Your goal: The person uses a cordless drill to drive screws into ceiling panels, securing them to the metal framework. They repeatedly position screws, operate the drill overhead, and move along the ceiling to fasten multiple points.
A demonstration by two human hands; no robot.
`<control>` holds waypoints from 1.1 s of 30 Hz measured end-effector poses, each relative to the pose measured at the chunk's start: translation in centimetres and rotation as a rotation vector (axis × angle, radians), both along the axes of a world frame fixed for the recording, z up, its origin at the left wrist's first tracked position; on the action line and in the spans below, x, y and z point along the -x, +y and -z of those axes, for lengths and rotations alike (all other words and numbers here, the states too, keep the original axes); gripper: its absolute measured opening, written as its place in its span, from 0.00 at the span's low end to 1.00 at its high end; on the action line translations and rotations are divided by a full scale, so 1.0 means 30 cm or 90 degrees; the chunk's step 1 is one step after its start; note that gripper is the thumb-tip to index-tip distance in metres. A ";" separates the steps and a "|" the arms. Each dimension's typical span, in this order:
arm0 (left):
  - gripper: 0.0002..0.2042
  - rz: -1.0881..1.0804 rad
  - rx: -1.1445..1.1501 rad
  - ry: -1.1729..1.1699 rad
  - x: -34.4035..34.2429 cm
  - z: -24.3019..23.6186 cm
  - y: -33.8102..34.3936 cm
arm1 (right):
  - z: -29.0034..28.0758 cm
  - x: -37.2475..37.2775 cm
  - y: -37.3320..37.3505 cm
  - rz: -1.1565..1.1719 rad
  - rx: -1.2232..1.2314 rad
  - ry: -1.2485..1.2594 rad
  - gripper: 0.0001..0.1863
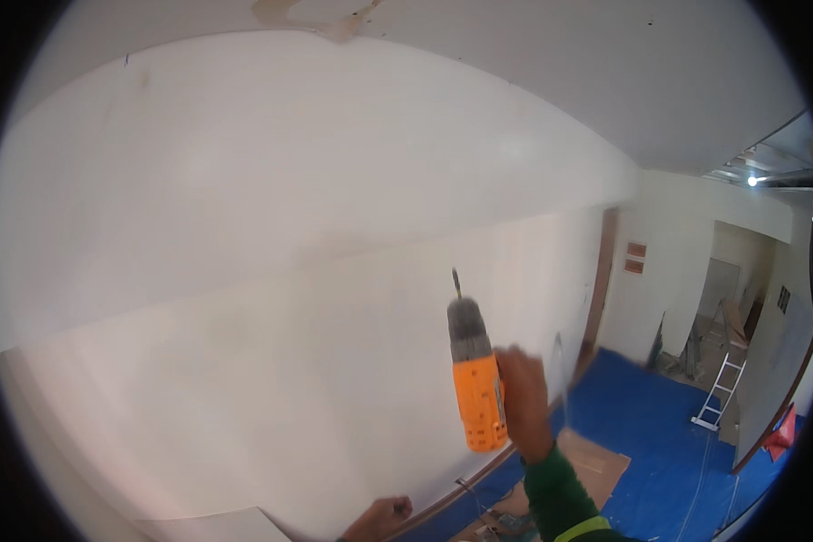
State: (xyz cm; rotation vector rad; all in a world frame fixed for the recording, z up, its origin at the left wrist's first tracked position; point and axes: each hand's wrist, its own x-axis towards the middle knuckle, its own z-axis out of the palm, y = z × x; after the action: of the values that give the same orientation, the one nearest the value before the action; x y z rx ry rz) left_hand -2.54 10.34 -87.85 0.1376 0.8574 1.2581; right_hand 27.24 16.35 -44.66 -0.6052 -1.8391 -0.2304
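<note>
An orange and grey cordless drill [481, 397] is raised in front of the pale wall, with my right hand [526, 402] closed round its handle. Its thin bit [456, 282] points upward and stands apart from the ceiling in this view. Low in the picture, my left hand [384, 518] is curled closed near the wall; whatever its fingers hold, if anything, is too small to make out. A green sleeve [556, 492] covers my right forearm.
The ceiling [551, 68] has a brown patch and small dark marks overhead. Blue sheeting [637, 415] covers the floor at right, with cardboard [596, 465] lying on it. A white ladder [721, 393] stands farther off, near a doorway with leaning boards.
</note>
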 end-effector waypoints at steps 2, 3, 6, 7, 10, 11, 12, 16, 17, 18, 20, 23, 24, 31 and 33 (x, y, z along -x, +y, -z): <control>0.06 -0.032 0.092 -0.026 -0.113 0.068 -0.061 | 0.069 -0.050 -0.067 -0.018 0.077 0.011 0.20; 0.06 -0.032 0.108 -0.034 -0.162 0.078 -0.063 | 0.113 -0.066 -0.080 -0.023 0.101 0.019 0.20; 0.06 -0.005 0.102 -0.058 -0.279 0.065 -0.007 | 0.208 -0.096 -0.107 -0.018 0.141 0.029 0.20; 0.06 0.008 0.097 -0.060 -0.311 0.041 0.021 | 0.215 -0.107 -0.124 -0.003 0.136 0.027 0.19; 0.06 0.043 0.087 -0.067 -0.377 -0.015 0.068 | 0.226 -0.122 -0.176 0.062 0.118 0.048 0.19; 0.06 0.055 0.082 -0.068 -0.394 -0.033 0.084 | 0.224 -0.125 -0.190 0.066 0.117 0.071 0.18; 0.06 0.066 0.080 -0.072 -0.410 -0.044 0.089 | 0.229 -0.129 -0.207 0.070 0.120 0.091 0.18; 0.06 0.104 0.072 -0.085 -0.443 -0.098 0.114 | 0.257 -0.125 -0.224 0.087 0.139 0.174 0.17; 0.06 0.117 0.072 -0.089 -0.443 -0.113 0.116 | 0.251 -0.113 -0.246 0.097 0.140 0.185 0.17; 0.06 0.123 0.069 -0.090 -0.447 -0.123 0.123 | 0.240 -0.105 -0.262 0.105 0.141 0.195 0.17; 0.06 0.133 0.066 -0.094 -0.450 -0.146 0.135 | 0.210 -0.093 -0.292 0.087 0.133 0.209 0.18; 0.07 0.154 0.066 -0.096 -0.458 -0.173 0.143 | 0.234 -0.105 -0.298 0.148 0.119 0.203 0.19; 0.07 0.157 0.065 -0.094 -0.455 -0.178 0.141 | 0.243 -0.105 -0.296 0.178 0.117 0.196 0.19; 0.07 0.195 0.072 -0.100 -0.483 -0.197 0.146 | 0.258 -0.096 -0.365 0.232 0.103 0.203 0.21; 0.08 0.204 0.074 -0.104 -0.489 -0.196 0.141 | 0.260 -0.095 -0.389 0.238 0.123 0.221 0.21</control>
State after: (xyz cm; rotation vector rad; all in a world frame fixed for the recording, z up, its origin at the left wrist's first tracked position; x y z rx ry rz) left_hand 12.13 14.58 -81.96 0.0732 0.7320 0.9048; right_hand 30.08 4.67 -52.46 -1.0570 -1.4125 -0.1822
